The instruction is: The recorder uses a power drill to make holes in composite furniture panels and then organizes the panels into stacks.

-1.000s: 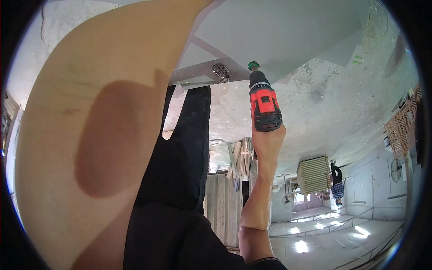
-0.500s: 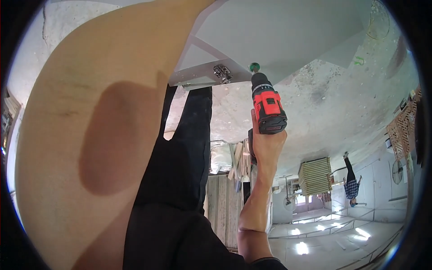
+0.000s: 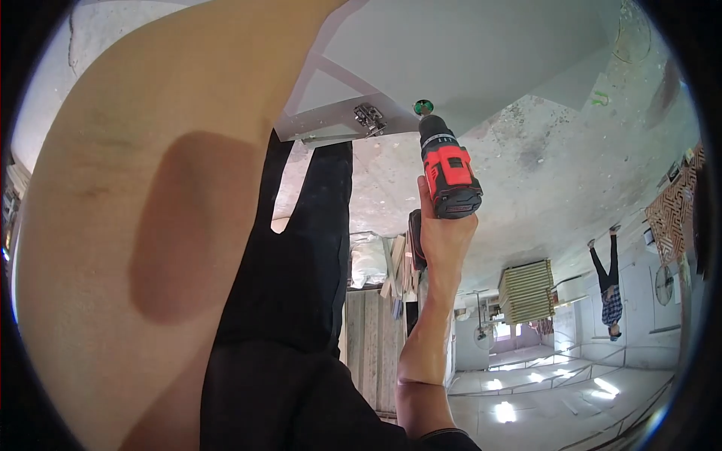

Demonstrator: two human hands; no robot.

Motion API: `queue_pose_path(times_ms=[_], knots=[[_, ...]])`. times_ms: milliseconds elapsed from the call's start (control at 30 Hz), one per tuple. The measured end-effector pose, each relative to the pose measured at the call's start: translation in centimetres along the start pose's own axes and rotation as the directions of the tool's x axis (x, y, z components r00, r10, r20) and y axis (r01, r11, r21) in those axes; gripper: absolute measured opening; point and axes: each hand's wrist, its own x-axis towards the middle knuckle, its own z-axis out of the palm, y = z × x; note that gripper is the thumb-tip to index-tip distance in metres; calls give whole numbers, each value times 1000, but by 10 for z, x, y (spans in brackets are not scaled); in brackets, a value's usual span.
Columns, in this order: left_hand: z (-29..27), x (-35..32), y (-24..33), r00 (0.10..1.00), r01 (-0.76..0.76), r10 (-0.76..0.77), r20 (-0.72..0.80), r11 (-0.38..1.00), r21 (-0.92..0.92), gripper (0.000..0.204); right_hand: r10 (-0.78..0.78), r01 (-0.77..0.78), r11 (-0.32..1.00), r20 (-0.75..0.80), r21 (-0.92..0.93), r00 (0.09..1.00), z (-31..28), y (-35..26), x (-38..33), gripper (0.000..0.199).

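Observation:
My right hand [image 3: 447,244] is wrapped round the grip of a red and black cordless drill [image 3: 449,167]. The chuck points away from me, and a round green bit [image 3: 423,108] on its end lies over the near part of a large grey panel [image 3: 466,60]. Whether the bit touches the panel, I cannot tell. Left of it, a metal hinge [image 3: 368,119] sits on the panel's edge strip. My left forearm [image 3: 173,225] fills the left side and reaches past the top edge, so that hand is out of sight.
Beneath the panel stretches a worn, stained floor [image 3: 391,177]. White sacks [image 3: 368,263] and wood strips [image 3: 396,263] lie behind my right forearm. Far right are a ribbed yellowish stack [image 3: 526,292], a fan [image 3: 663,286] and another person [image 3: 611,304] in a checked shirt.
The drill and my right hand have shifted very slightly, with the green bit a little farther up and left. The distant person has moved to the right.

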Motion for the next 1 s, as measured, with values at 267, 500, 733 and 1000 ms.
queue_pose_path(times_ms=[267, 500, 733, 1000], knots=[[4, -1, -1, 1000, -1, 1, -27, 1000, 4, 81, -98, 97, 993, -13, -61, 995, 3, 4, -1, 29], [3, 0, -3, 1000, 11, -11, -5, 1000, -2, 80, -14, 16, 997, 28, -79, 1000, 1, 6, 2, 40], [3, -1, -4, 1000, 1, 0, -17, 1000, 11, 80, 15, -14, 1000, 8, -21, 1000, 3, 2, -1, 39], [2, -1, -4, 1000, 0, 0, -18, 1000, -10, 80, -88, 92, 995, -107, 34, 990, -2, 10, -15, 29]])
